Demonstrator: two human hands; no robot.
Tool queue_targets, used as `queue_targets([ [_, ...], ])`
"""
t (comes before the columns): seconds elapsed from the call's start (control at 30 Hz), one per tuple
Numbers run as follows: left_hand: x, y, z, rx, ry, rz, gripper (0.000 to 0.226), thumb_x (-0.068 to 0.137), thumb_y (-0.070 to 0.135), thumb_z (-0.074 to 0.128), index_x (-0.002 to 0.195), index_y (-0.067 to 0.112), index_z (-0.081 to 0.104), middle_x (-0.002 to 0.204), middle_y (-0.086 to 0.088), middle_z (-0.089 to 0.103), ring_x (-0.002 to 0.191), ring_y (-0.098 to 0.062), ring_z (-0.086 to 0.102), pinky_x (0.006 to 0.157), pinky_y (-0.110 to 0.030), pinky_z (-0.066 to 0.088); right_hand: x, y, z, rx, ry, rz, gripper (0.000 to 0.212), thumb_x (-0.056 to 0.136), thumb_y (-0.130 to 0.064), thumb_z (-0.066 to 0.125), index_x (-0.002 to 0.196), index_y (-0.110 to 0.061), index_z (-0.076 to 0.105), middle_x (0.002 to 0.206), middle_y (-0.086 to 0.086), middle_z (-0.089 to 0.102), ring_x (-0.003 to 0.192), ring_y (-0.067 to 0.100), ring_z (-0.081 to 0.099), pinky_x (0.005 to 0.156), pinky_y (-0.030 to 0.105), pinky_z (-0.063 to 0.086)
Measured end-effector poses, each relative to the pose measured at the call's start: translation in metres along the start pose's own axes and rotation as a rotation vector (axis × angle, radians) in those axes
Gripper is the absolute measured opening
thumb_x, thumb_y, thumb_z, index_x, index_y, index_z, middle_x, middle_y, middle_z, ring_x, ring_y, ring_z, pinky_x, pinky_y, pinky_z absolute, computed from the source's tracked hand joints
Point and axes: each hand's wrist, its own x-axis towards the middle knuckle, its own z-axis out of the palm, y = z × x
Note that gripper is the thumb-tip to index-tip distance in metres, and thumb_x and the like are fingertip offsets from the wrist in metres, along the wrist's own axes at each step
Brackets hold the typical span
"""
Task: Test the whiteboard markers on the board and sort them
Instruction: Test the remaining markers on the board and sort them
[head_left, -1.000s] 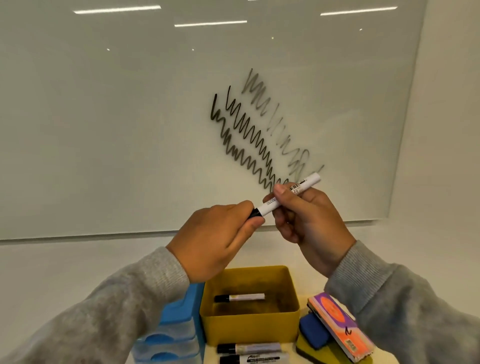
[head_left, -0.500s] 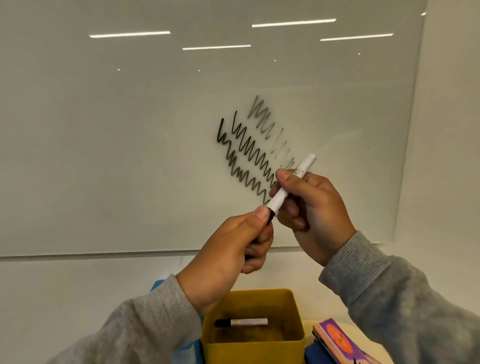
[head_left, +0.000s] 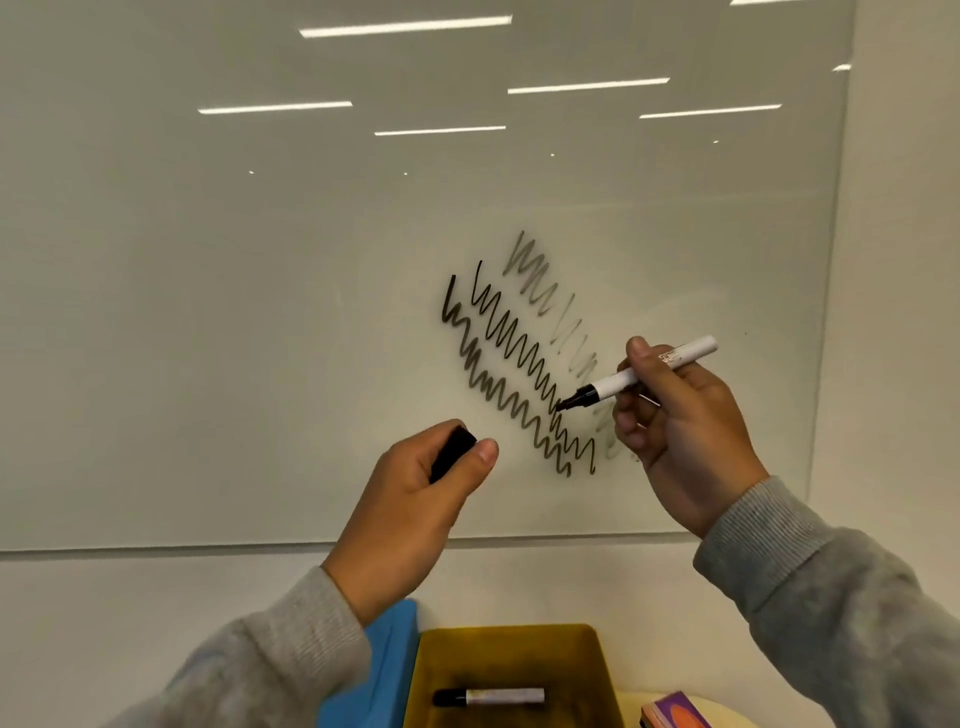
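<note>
A person in grey sleeves stands facing a glossy whiteboard (head_left: 260, 312) mounted on a pale wall. The right hand (head_left: 675, 426) pinches an uncapped white marker (head_left: 644, 371) between thumb and curled fingers; the marker's black tip points left and sits at or just off the board, next to the scribbles, and contact cannot be told. A small printed label on the marker's barrel is too small and blurred to read. The left hand (head_left: 415, 499), lower and apart from the right, holds the black cap (head_left: 453, 453) between thumb and curled fingers. Three zigzag scribbles (head_left: 519, 374) slant down to the right across the board: two dark black ones and a fainter, patchy grey one above them. Ceiling lights reflect as bright bars near the board's top. At the bottom edge, a yellow bin (head_left: 597, 670) holds one capped marker (head_left: 488, 696), white with a black cap, lying flat; its print is unreadable. A blue container (head_left: 384, 660) sits just left of the bin, its contents hidden. To the right, a corner of a purple and orange object (head_left: 675, 716) shows.
</note>
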Motion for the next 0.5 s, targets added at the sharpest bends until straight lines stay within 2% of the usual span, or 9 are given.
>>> queue_targets([
  [0.1,0.012,-0.005,-0.008,0.119,0.046,0.033,0.046,0.095,0.043,0.053,0.072,0.003,0.048,0.061,-0.010,0.047,0.057,-0.018,0.046,0.059,-0.025,0.042,0.001,0.003,0.003,-0.010,-0.019,-0.004,0.017,0.093,-0.030,0.066,0.084,-0.015,0.065,0.071,0.002,0.060,0.061,0.015,0.055,0.052,0.024,0.043],
  [0.2,0.027,-0.012,-0.021,0.244,0.132,0.104,0.036,0.101,0.043,0.051,0.079,0.017,0.064,0.074,0.002,0.064,0.072,-0.014,0.061,0.071,-0.030,0.050,0.004,0.006,0.009,0.005,-0.036,-0.010,0.020,0.096,-0.028,0.062,0.094,-0.009,0.065,0.081,0.008,0.068,0.067,0.019,0.062,0.055,0.025,0.050],
  [0.27,0.041,-0.018,-0.031,0.343,0.205,0.204,0.031,0.099,0.047,0.048,0.096,0.024,0.068,0.089,0.010,0.068,0.086,-0.011,0.063,0.076,-0.031,0.051,0.007,0.008,0.016,0.000,-0.043,-0.017,0.022,0.097,-0.026,0.060,0.098,-0.005,0.066,0.088,0.012,0.072,0.073,0.022,0.067,0.059,0.027,0.054],
  [0.33,0.057,-0.026,-0.041,0.498,0.272,0.299,0.037,0.099,0.049,0.042,0.119,0.027,0.065,0.115,0.014,0.065,0.108,-0.006,0.059,0.090,-0.033,0.052,0.010,0.011,0.024,-0.018,-0.059,-0.043,0.023,0.098,-0.024,0.060,0.100,-0.002,0.067,0.094,0.017,0.074,0.080,0.025,0.070,0.063,0.029,0.057],
  [0.37,0.066,-0.031,-0.046,0.573,0.295,0.323,0.043,0.100,0.049,0.040,0.132,0.028,0.059,0.132,0.013,0.058,0.124,-0.007,0.052,0.103,-0.036,0.047,0.011,0.012,0.029,-0.028,-0.072,-0.064,0.022,0.097,-0.022,0.062,0.100,-0.002,0.067,0.097,0.019,0.074,0.083,0.027,0.071,0.065,0.029,0.057],
  [0.43,0.082,-0.042,-0.054,0.719,0.289,0.315,0.054,0.103,0.050,0.034,0.153,0.029,0.035,0.162,0.009,0.028,0.150,-0.009,0.021,0.123,-0.038,0.023,0.014,0.014,0.039,-0.097,-0.105,-0.130,0.015,0.092,-0.016,0.068,0.097,-0.002,0.067,0.095,0.018,0.074,0.085,0.030,0.071,0.069,0.031,0.057],
  [0.47,0.088,-0.048,-0.056,0.802,0.262,0.288,0.058,0.105,0.050,0.030,0.158,0.029,0.021,0.167,0.008,0.009,0.154,-0.009,0.004,0.125,-0.040,0.012,0.015,0.014,0.044,-0.165,-0.118,-0.175,0.012,0.089,-0.012,0.073,0.095,-0.003,0.068,0.093,0.016,0.074,0.085,0.031,0.071,0.071,0.031,0.057],
  [0.5,0.093,-0.056,-0.060,0.927,0.247,0.276,0.061,0.106,0.050,0.026,0.160,0.026,0.010,0.168,0.005,-0.006,0.154,-0.012,-0.008,0.125,-0.044,0.006,0.018,0.015,0.050,-0.248,-0.133,-0.224,0.013,0.084,-0.010,0.077,0.093,-0.005,0.068,0.090,0.014,0.074,0.085,0.031,0.071,0.071,0.031,0.058],
])
